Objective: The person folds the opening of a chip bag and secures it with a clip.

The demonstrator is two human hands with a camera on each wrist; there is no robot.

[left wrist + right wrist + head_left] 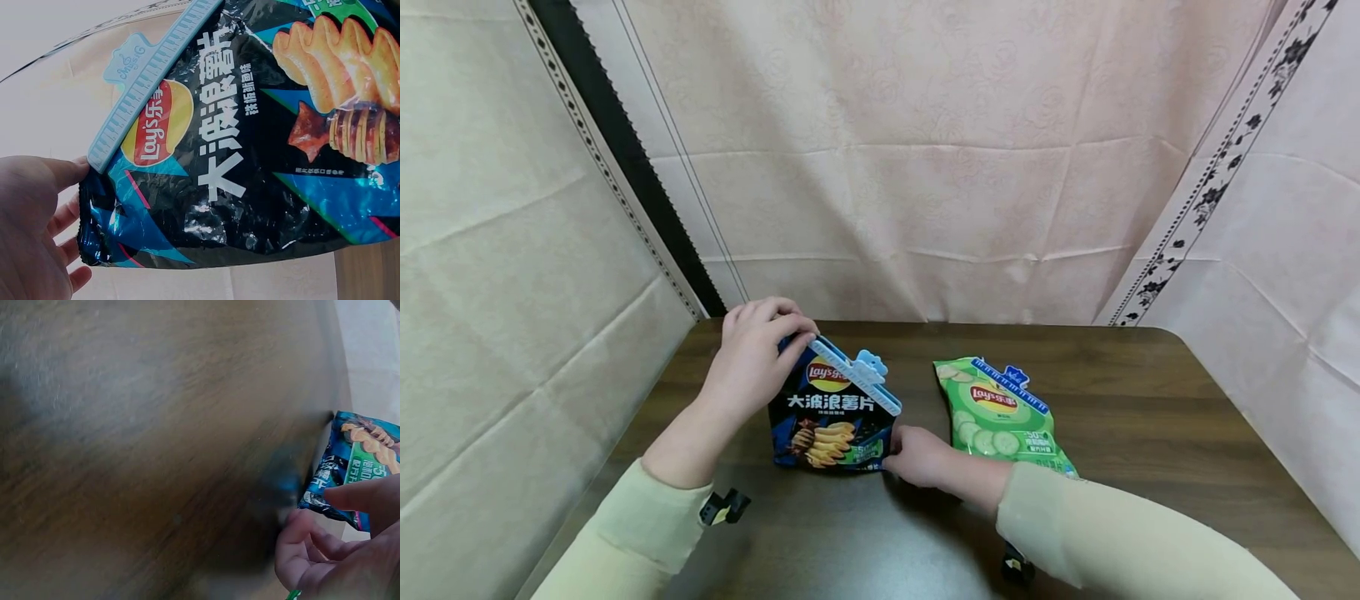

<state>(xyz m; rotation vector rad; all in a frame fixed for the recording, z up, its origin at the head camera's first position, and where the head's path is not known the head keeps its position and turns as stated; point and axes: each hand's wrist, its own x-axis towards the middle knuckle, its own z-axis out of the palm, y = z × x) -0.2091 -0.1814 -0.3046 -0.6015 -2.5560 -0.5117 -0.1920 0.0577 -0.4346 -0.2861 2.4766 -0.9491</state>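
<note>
A black and blue Lay's chip bag (827, 417) stands tilted up on the table. A light blue sealing clip (857, 375) runs slantwise across its top right corner. At the bag's upper left corner, my left hand (760, 350) grips the edge; in the left wrist view the thumb lies by the clip's end, with the other fingers behind the bag. Down at the lower right corner, my right hand (921, 457) pinches the bag between thumb and fingers. The right wrist view shows that corner (319, 500) at the thumb.
To the right lies a green Lay's chip bag (1000, 417) with a dark blue clip (1011, 385) across its top, partly behind my right forearm. Brown wooden table (1120, 392) surrounds both bags. Pale cloth curtains (925, 167) hang behind and at both sides.
</note>
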